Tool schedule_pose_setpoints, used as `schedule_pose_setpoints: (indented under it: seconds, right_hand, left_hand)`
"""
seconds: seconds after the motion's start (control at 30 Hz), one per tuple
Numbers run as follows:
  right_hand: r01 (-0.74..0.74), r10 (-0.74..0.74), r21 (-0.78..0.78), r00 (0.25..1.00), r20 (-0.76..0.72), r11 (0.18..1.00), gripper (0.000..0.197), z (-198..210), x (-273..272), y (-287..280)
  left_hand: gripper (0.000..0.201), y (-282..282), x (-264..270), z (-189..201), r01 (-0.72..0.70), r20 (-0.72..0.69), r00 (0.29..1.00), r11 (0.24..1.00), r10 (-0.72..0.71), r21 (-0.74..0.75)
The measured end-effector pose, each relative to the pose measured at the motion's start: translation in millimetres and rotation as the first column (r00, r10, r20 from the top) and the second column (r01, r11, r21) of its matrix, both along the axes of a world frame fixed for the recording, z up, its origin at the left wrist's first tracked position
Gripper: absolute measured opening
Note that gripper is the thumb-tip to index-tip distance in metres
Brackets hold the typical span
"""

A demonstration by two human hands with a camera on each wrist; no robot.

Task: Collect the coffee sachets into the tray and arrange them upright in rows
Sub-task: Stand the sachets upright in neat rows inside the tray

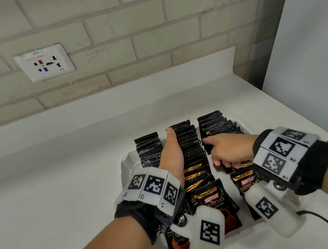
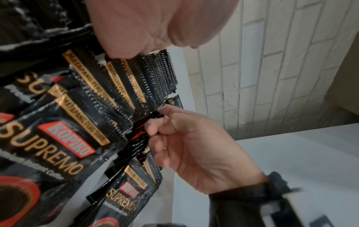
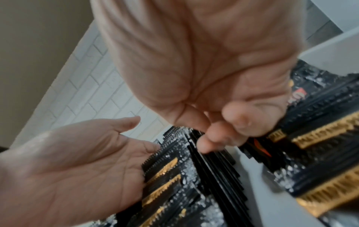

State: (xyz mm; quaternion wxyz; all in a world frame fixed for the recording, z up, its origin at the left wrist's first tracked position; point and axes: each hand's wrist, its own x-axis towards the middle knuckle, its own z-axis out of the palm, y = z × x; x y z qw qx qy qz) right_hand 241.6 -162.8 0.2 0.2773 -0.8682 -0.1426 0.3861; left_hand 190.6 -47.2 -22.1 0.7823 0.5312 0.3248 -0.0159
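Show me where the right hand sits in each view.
Head: right hand right of centre, forefinger out over the right row of sachets.
Left wrist: lower centre, fingers among sachets.
Right wrist: top centre, close up.
Shared landmark: brick wall.

right hand [image 2: 194, 147] fingertips among upright coffee sachets [image 2: 124, 86]
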Motion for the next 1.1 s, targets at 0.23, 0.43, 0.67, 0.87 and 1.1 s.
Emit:
schedule_pose_setpoints:
  seconds: [0.23,0.43,0.67,0.87,1.1]
  right_hand:
    - [0.028,-0.039,0.163,0.997,0.061,0.986,0.044,7.2,-1.3,1.8]
    - [0.277,-0.205,0.445,0.957,-0.204,0.852,0.049,8.7,-9.4,4.1]
    - [0.423,-0.293,0.527,0.903,-0.315,0.737,0.069,-3.4,-8.1,16.4]
    - [0.473,-0.33,0.53,0.879,-0.345,0.704,0.069,-8.9,-6.9,21.0]
    - [0.491,-0.323,0.51,0.864,-0.385,0.706,0.061,0.5,-10.8,21.6]
  left_hand:
    - [0.054,1.0,2.1,0.7,-0.026,0.0,1.0,0.999,0.026,0.031]
    - [0.063,-0.5,5.0,-3.6,-0.09,0.007,0.996,0.994,0.09,0.067]
    - [0.064,-2.5,7.9,4.3,-0.115,-0.01,0.993,0.993,0.115,0.012]
    - [0.096,1.5,18.0,-15.5,-0.13,0.004,0.992,0.992,0.13,-0.001]
    - [0.096,0.8,16.5,-13.4,-0.135,-0.005,0.991,0.991,0.135,-0.003]
